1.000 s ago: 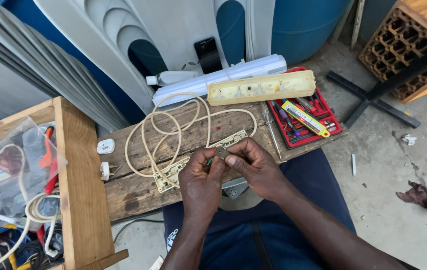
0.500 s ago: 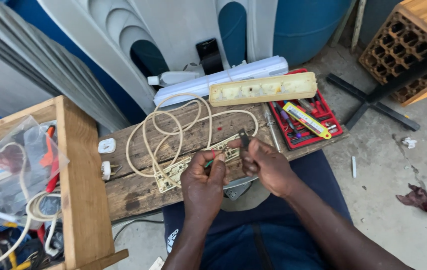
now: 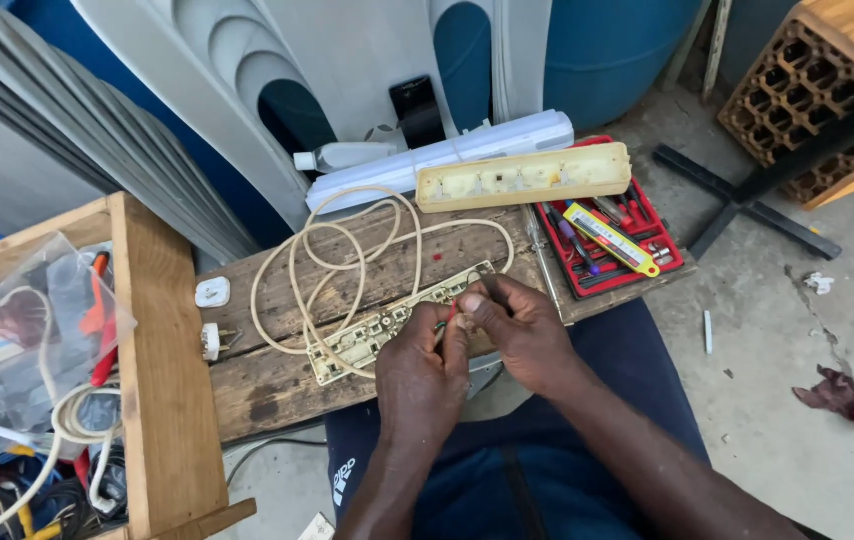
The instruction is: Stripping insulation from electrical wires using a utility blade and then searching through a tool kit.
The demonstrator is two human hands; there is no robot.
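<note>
My left hand (image 3: 419,368) and my right hand (image 3: 519,330) meet over the near edge of a worn wooden board (image 3: 277,375). Together their fingertips pinch a small thin part (image 3: 447,318), too small to identify, with a red bit at the right fingertips. Just beyond the fingers lies the opened base of a cream power strip (image 3: 377,325), its metal contacts exposed. Its cream cable (image 3: 337,255) is looped on the board behind it. The strip's cream cover (image 3: 522,175) lies upside down at the board's far edge.
A red tool tray (image 3: 637,255) with screwdrivers and a yellow tester sits at the right. A white plug (image 3: 212,340) and a small white part (image 3: 212,292) lie at the left. A wooden box (image 3: 162,360) of cables stands at the left. White plastic chairs (image 3: 247,90) and a blue barrel (image 3: 607,50) stand behind.
Both hands have stayed together at the strip's base, shifting slightly and working the small part between the fingertips. The rest of the scene is unchanged.
</note>
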